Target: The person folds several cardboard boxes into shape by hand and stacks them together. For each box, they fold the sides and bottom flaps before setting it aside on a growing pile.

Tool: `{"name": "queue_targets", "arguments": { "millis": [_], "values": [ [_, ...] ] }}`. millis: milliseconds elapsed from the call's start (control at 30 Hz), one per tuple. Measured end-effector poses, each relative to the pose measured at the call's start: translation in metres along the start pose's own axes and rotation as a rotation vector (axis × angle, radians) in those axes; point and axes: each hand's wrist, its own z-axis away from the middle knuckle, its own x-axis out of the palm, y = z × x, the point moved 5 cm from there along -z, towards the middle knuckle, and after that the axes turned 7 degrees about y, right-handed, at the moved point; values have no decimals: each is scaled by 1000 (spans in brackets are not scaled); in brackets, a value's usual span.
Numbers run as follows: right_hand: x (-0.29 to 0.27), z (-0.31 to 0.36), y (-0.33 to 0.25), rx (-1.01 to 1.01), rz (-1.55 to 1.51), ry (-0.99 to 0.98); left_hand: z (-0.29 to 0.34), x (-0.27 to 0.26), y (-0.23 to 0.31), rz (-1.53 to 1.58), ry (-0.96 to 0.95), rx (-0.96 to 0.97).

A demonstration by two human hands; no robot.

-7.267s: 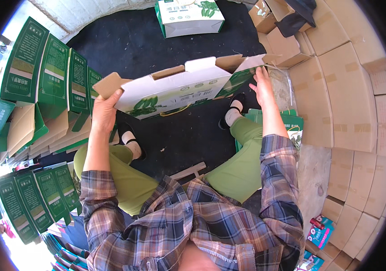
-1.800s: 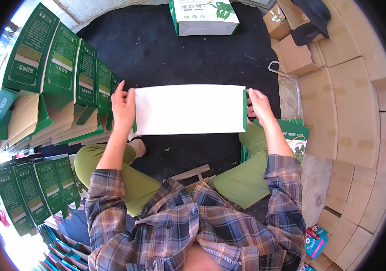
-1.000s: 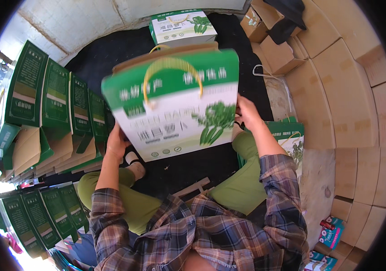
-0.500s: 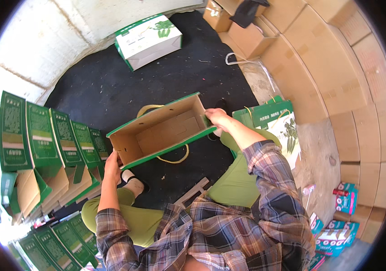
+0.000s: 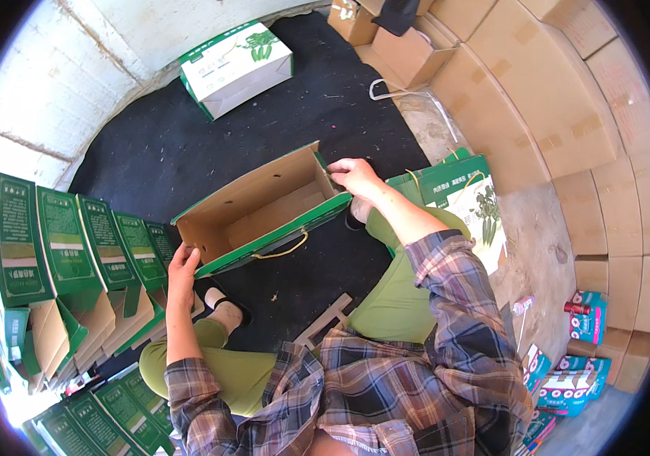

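Observation:
Between my hands is an open-topped gift carton [image 5: 268, 214], green outside and bare brown cardboard inside. My left hand [image 5: 182, 273] is closed on its left end, thumb over the rim. At the opposite end, my right hand [image 5: 357, 179] grips the upper edge with its fingertips. A yellow cord handle [image 5: 285, 249] hangs from the carton's near side, and the inside shows only cardboard. Beside my right knee lies a stack of flattened green-and-white cartons [image 5: 454, 186] with cord handles.
A closed green-and-white carton [image 5: 237, 67] stands on the black mat [image 5: 317, 99] by the wall. Rows of upright green cartons [image 5: 63, 235] line my left. Brown boxes [image 5: 568, 91] are stacked on the right, above teal packages [image 5: 568, 387]. A white strap [image 5: 416, 93] lies near them.
The carton has tipped, so more of its green near side and the cord handle on it show. My right hand has moved slightly left and up.

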Motion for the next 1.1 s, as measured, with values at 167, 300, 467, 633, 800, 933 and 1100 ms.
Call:
{"name": "queue_targets", "arguments": {
  "millis": [167, 300, 467, 633, 800, 933, 1100],
  "values": [
    [1, 18, -30, 106, -43, -29, 5, -1, 3, -86, -22, 0],
    [1, 13, -26, 100, -30, -39, 10, 3, 9, -121, -49, 23],
    [8, 9, -22, 62, -30, -150, 10, 5, 15, -232, -237, 52],
    [15, 17, -33, 38, -22, -349, 7, 13, 24, -288, -198, 35],
    [20, 13, -25, 2, 51, -251, -11, 6, 2, -423, 107, 210],
    [24, 24, -26, -368, 533, -89, 2, 32, 25, -879, 243, 575],
    [47, 57, -45, -620, 937, -128, 6, 46, 25, -1090, 210, 604]
  ]
}}
